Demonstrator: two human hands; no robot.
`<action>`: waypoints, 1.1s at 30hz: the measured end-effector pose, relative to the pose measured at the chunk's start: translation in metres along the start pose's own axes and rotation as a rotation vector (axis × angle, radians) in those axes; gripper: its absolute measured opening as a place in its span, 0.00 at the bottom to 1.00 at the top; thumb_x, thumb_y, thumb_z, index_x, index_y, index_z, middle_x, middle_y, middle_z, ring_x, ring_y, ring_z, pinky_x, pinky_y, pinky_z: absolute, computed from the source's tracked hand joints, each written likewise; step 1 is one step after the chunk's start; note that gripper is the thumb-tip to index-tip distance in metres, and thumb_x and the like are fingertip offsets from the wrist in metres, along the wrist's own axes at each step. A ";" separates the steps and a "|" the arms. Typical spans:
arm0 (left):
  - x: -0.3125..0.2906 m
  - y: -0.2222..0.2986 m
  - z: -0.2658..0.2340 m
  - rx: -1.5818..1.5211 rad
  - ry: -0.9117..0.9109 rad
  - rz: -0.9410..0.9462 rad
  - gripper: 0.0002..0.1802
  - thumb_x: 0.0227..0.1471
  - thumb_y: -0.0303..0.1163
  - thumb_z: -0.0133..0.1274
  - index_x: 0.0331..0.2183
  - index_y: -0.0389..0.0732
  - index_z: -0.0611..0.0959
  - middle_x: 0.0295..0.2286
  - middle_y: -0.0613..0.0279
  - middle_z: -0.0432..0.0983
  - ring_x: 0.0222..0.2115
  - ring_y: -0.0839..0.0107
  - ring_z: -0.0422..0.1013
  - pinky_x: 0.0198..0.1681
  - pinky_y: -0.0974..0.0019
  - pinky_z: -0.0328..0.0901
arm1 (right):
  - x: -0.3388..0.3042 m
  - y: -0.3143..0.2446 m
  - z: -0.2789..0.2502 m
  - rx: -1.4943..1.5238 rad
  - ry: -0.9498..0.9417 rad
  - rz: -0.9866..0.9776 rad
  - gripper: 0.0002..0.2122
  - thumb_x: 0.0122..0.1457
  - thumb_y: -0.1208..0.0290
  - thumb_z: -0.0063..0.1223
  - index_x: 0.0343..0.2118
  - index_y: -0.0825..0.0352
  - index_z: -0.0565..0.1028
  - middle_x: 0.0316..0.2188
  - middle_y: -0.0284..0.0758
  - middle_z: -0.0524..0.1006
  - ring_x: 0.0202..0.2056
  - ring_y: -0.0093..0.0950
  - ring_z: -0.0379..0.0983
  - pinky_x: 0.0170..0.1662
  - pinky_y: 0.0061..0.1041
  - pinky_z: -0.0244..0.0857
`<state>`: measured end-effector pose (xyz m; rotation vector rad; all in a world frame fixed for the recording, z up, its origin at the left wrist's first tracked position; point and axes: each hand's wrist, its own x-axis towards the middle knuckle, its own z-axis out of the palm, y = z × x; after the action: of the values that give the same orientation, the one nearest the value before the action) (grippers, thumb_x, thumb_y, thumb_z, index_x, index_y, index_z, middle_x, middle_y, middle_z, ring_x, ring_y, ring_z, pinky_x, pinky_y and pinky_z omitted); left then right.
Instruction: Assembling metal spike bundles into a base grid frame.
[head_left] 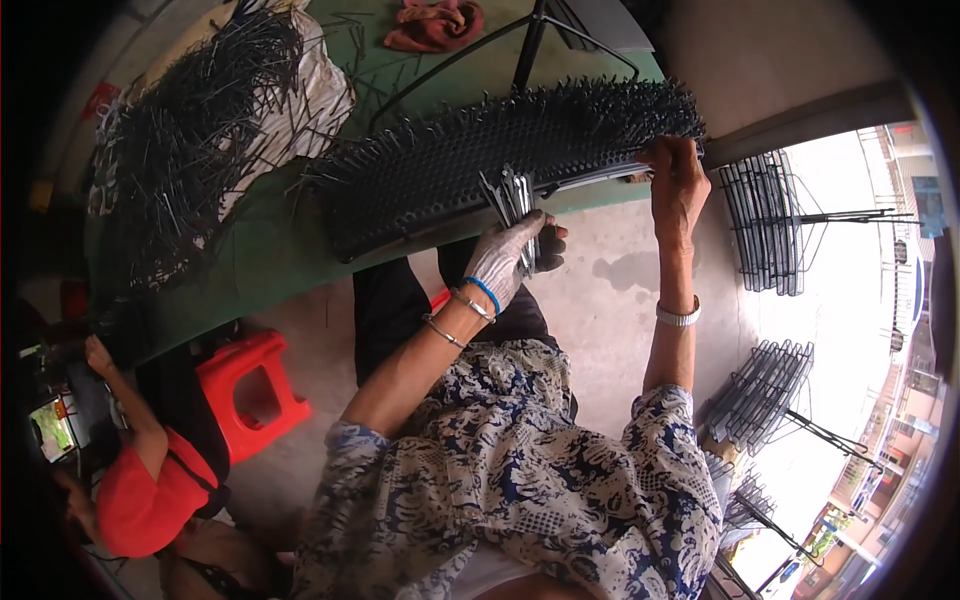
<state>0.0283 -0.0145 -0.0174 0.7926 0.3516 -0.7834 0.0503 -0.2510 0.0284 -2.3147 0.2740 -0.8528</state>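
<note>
My left hand point(508, 258) grips a bundle of thin grey metal rods point(512, 196) just below the front edge of a long black board bristling with upright pins point(500, 150). That board lies across a green table point(260, 250). My right hand point(676, 185) is raised at the board's right end, fingers closed on its edge. Bracelets ring my left wrist and a metal watch band my right wrist.
A large heap of loose dark rods point(190, 140) lies on white sacking at the table's left. A red cloth point(435, 25) sits at the back. A red plastic stool point(252, 390) and a seated person in red point(140, 500) are lower left. Stacks of wire racks point(765, 225) stand at right.
</note>
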 end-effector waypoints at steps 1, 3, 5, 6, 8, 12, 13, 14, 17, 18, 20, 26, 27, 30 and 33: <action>-0.001 0.000 0.000 0.001 0.006 0.010 0.11 0.59 0.35 0.51 0.37 0.38 0.79 0.30 0.53 0.81 0.27 0.68 0.77 0.28 0.65 0.75 | 0.001 -0.001 0.000 0.035 -0.027 -0.001 0.05 0.62 0.74 0.49 0.34 0.69 0.75 0.25 0.32 0.80 0.30 0.17 0.78 0.31 0.17 0.67; -0.003 0.001 0.002 0.005 0.008 0.019 0.11 0.59 0.36 0.51 0.38 0.38 0.79 0.30 0.53 0.81 0.27 0.68 0.77 0.28 0.65 0.75 | 0.001 0.000 0.003 0.058 -0.043 0.012 0.05 0.62 0.74 0.49 0.35 0.68 0.75 0.25 0.32 0.80 0.28 0.17 0.77 0.30 0.16 0.66; -0.002 0.001 0.004 0.034 0.060 -0.013 0.12 0.59 0.37 0.51 0.38 0.38 0.79 0.29 0.53 0.80 0.26 0.68 0.77 0.26 0.65 0.75 | 0.002 0.004 0.007 0.081 -0.058 0.023 0.04 0.62 0.74 0.49 0.35 0.68 0.75 0.24 0.31 0.80 0.26 0.16 0.76 0.29 0.16 0.64; -0.002 0.001 0.005 0.035 0.057 -0.011 0.12 0.59 0.37 0.51 0.38 0.38 0.79 0.29 0.53 0.80 0.26 0.68 0.77 0.26 0.65 0.75 | 0.003 0.006 0.010 0.048 -0.085 -0.023 0.04 0.61 0.74 0.50 0.34 0.67 0.76 0.24 0.31 0.79 0.26 0.16 0.74 0.29 0.16 0.64; -0.003 -0.001 0.004 0.041 0.064 0.009 0.12 0.59 0.37 0.51 0.38 0.38 0.78 0.28 0.53 0.80 0.24 0.69 0.77 0.24 0.66 0.74 | 0.005 0.006 0.012 0.015 -0.110 -0.071 0.04 0.61 0.75 0.50 0.34 0.66 0.76 0.24 0.31 0.78 0.25 0.16 0.72 0.29 0.17 0.64; -0.001 -0.002 -0.001 0.025 0.046 0.013 0.12 0.59 0.37 0.51 0.37 0.38 0.78 0.27 0.53 0.80 0.23 0.70 0.76 0.22 0.67 0.73 | 0.012 0.002 0.014 -0.071 -0.051 -0.178 0.03 0.58 0.76 0.52 0.32 0.65 0.77 0.25 0.33 0.75 0.27 0.20 0.71 0.30 0.20 0.64; -0.001 -0.002 -0.001 0.039 0.063 0.020 0.12 0.59 0.37 0.51 0.37 0.38 0.78 0.27 0.55 0.80 0.22 0.71 0.75 0.21 0.67 0.72 | 0.014 0.003 0.014 -0.123 -0.074 -0.193 0.03 0.57 0.76 0.53 0.32 0.65 0.77 0.25 0.34 0.74 0.27 0.22 0.71 0.31 0.21 0.64; -0.002 -0.002 -0.001 0.053 0.080 0.027 0.12 0.59 0.37 0.52 0.36 0.38 0.78 0.26 0.56 0.79 0.22 0.72 0.75 0.20 0.68 0.71 | 0.016 0.002 0.015 -0.123 -0.072 -0.194 0.03 0.57 0.76 0.53 0.32 0.65 0.77 0.25 0.34 0.74 0.27 0.22 0.71 0.31 0.21 0.64; -0.005 -0.004 0.000 0.048 0.122 0.066 0.11 0.59 0.37 0.53 0.35 0.39 0.80 0.24 0.60 0.78 0.20 0.76 0.72 0.17 0.71 0.67 | 0.021 0.002 0.018 -0.176 -0.042 -0.162 0.04 0.55 0.74 0.56 0.33 0.65 0.78 0.25 0.35 0.75 0.27 0.24 0.71 0.32 0.23 0.64; -0.007 -0.004 -0.001 0.049 0.119 0.068 0.11 0.59 0.37 0.53 0.35 0.39 0.80 0.24 0.60 0.78 0.20 0.76 0.72 0.17 0.71 0.67 | 0.022 0.004 0.017 -0.158 -0.045 -0.143 0.04 0.55 0.72 0.56 0.33 0.65 0.78 0.25 0.35 0.75 0.27 0.25 0.71 0.32 0.24 0.64; -0.011 -0.001 -0.004 0.083 0.105 0.024 0.10 0.58 0.38 0.55 0.33 0.41 0.81 0.22 0.64 0.76 0.17 0.80 0.69 0.15 0.76 0.61 | 0.023 0.005 0.016 -0.141 -0.045 -0.125 0.05 0.55 0.71 0.57 0.33 0.64 0.78 0.26 0.36 0.75 0.27 0.26 0.71 0.33 0.25 0.64; -0.019 0.001 0.003 0.139 0.143 0.046 0.10 0.56 0.39 0.57 0.34 0.43 0.82 0.21 0.66 0.76 0.16 0.84 0.64 0.14 0.79 0.53 | 0.031 0.000 0.006 -0.207 -0.201 -0.072 0.05 0.55 0.71 0.56 0.32 0.64 0.78 0.26 0.37 0.74 0.28 0.31 0.72 0.33 0.26 0.64; -0.020 0.001 0.004 0.144 0.142 0.045 0.10 0.56 0.39 0.57 0.34 0.43 0.82 0.21 0.66 0.76 0.16 0.84 0.64 0.14 0.79 0.53 | 0.033 -0.003 0.006 -0.184 -0.255 -0.095 0.05 0.55 0.71 0.56 0.32 0.65 0.78 0.27 0.37 0.74 0.28 0.31 0.72 0.34 0.27 0.65; -0.023 0.001 0.004 0.153 0.132 0.046 0.11 0.56 0.39 0.57 0.36 0.42 0.82 0.21 0.66 0.76 0.16 0.84 0.64 0.14 0.79 0.52 | 0.037 -0.003 0.011 -0.087 -0.315 -0.192 0.05 0.55 0.71 0.56 0.33 0.64 0.79 0.28 0.37 0.74 0.30 0.30 0.73 0.35 0.28 0.65; -0.025 0.001 0.003 0.113 0.118 0.084 0.11 0.56 0.39 0.57 0.37 0.43 0.82 0.21 0.66 0.76 0.16 0.84 0.64 0.14 0.78 0.53 | 0.034 -0.001 0.015 -0.239 -0.273 -0.177 0.06 0.56 0.72 0.55 0.35 0.63 0.80 0.28 0.36 0.75 0.29 0.30 0.73 0.34 0.27 0.66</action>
<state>0.0121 -0.0044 -0.0014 0.9564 0.3796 -0.6836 0.0859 -0.2568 0.0376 -2.6752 0.0549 -0.6010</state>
